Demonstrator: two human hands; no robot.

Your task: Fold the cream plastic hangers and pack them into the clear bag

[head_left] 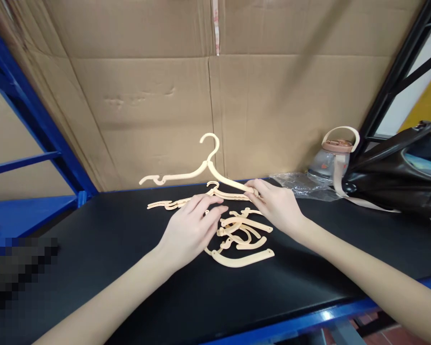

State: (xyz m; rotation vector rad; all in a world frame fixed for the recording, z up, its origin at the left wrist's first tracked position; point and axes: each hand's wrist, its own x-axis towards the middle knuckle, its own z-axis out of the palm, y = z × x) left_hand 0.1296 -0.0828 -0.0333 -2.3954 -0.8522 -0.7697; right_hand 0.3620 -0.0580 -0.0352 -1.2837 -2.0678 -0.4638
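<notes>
A cream plastic clothes hanger [187,175] is held up above the table, its hook on top and its two arms spread. My right hand [275,203] pinches the end of its right arm. Just left of centre, my left hand [188,232] hovers at the near side, fingers apart and bent, with nothing seen between them. It is beside a pile of loose cream hanger pieces [247,223] and partly hides them. Behind the hands, another hanger [232,195], or several stacked together, lies flat on the table. A curved hanger arm [242,260] lies nearest me.
The black tabletop [129,297] has a blue metal edge. Cardboard [147,105] stands behind it. At the right are crumpled clear plastic [301,186], a strapped water bottle [326,163] and a black bag [391,167]. Blue shelf posts [39,110] rise at the left.
</notes>
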